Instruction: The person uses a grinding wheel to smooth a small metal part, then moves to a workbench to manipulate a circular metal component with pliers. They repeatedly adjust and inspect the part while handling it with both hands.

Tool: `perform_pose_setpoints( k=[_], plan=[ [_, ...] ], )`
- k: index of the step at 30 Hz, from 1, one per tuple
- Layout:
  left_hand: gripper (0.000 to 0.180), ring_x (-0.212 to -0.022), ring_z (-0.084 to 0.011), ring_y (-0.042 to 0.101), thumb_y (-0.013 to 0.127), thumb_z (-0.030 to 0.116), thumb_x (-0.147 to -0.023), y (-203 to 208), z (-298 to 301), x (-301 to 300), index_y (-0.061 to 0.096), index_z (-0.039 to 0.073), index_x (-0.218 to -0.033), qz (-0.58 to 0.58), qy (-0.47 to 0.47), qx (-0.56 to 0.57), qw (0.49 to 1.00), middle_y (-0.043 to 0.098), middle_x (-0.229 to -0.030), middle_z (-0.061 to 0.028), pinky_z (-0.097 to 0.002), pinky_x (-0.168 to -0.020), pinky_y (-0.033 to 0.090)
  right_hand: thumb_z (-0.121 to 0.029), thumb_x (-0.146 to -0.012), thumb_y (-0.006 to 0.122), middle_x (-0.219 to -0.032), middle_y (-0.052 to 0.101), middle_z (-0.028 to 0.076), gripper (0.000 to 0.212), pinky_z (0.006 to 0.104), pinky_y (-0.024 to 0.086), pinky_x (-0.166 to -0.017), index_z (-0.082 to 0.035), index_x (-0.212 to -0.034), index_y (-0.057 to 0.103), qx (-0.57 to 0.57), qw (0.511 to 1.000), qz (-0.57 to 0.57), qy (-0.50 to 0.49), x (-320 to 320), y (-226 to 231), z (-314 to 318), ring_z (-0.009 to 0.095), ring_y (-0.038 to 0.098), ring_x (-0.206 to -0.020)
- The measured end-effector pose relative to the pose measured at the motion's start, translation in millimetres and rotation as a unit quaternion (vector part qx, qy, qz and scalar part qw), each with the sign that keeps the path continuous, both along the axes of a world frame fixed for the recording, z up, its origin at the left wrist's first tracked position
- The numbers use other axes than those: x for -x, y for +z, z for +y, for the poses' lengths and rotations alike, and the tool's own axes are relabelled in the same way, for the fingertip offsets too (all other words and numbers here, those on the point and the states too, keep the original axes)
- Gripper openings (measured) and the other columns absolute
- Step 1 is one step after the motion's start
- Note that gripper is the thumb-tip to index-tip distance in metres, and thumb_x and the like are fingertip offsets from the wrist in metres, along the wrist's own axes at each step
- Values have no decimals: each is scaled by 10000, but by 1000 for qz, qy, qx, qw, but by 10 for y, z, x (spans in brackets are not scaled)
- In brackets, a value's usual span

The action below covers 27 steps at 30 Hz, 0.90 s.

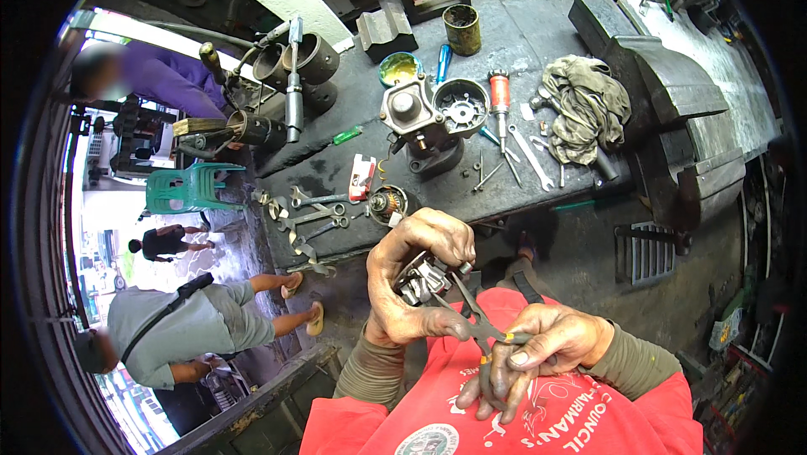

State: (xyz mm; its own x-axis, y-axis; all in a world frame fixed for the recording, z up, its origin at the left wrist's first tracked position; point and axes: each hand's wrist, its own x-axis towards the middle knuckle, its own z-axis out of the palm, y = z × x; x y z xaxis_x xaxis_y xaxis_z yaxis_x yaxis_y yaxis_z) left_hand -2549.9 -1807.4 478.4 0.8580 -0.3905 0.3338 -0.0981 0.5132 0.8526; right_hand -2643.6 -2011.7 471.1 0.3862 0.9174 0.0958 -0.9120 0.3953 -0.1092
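My left hand (393, 287) is curled around a small silvery metal part (426, 280) with several dark, blocky pieces; its exact kind is hard to make out. In my right hand (551, 339) is a pair of pliers (481, 326) with yellow marks on the handles. Their jaws point up and reach the edge of the metal part, close to my left fingertips. Both hands are in front of my red shirt, off the near edge of the bench. A round motor piece with copper windings (388, 203) stands on the bench just beyond my left hand.
On the dark workbench (538, 34) stand a metal gear housing (412, 110) and a round cover (461, 108). Around them lie a red-handled screwdriver (500, 97), a combination wrench (531, 157), a rag (584, 106) and several spanners (315, 218). A large vise (672, 93) is at right; people (181, 329) are at left.
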Motion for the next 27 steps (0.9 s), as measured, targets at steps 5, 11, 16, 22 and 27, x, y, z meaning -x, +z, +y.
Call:
perform_pose_setpoints(
  k=[5,11,16,22,27],
  plan=[
    [621,-883,-234,599,1009,285,-607,6,4,-19,604,-11,-973,-9,-12,-8,1000,590,-950,-128,-377,-785,511,-162,-1045,523,-1359,511,418,347,528,599,-943,153,-1138,634,11,1000,25,-3,10,5,5,439,612,-1237],
    [593,-872,-240,608,1005,271,-605,3,7,-23,611,-9,-948,-4,-16,-17,1000,606,-921,-127,-371,-774,513,-126,-1034,527,-1281,571,396,322,465,596,-965,159,-1118,651,41,999,10,-18,18,21,-53,416,640,-1197],
    [600,-815,-237,575,993,359,-616,11,2,-17,595,16,-904,-26,-2,-52,998,570,-844,-99,-382,-696,520,-100,-1023,528,-1225,609,375,308,451,568,-1009,165,-1108,660,44,998,22,-46,39,8,-40,405,652,-1171],
    [433,-830,-247,632,959,131,-602,18,26,-34,642,12,-871,-28,-29,-34,999,644,-847,-107,-373,-753,514,-139,-1027,531,-1086,669,314,316,491,536,-970,141,-1011,677,79,993,24,-83,96,90,26,402,658,-1094],
    [379,-809,-239,630,920,81,-605,28,74,-49,645,21,-859,-67,-34,-68,995,645,-828,-104,-361,-730,501,-161,-1030,529,-843,678,237,332,497,511,-893,103,-871,655,136,986,12,-94,127,180,38,388,645,-986]
  ],
)
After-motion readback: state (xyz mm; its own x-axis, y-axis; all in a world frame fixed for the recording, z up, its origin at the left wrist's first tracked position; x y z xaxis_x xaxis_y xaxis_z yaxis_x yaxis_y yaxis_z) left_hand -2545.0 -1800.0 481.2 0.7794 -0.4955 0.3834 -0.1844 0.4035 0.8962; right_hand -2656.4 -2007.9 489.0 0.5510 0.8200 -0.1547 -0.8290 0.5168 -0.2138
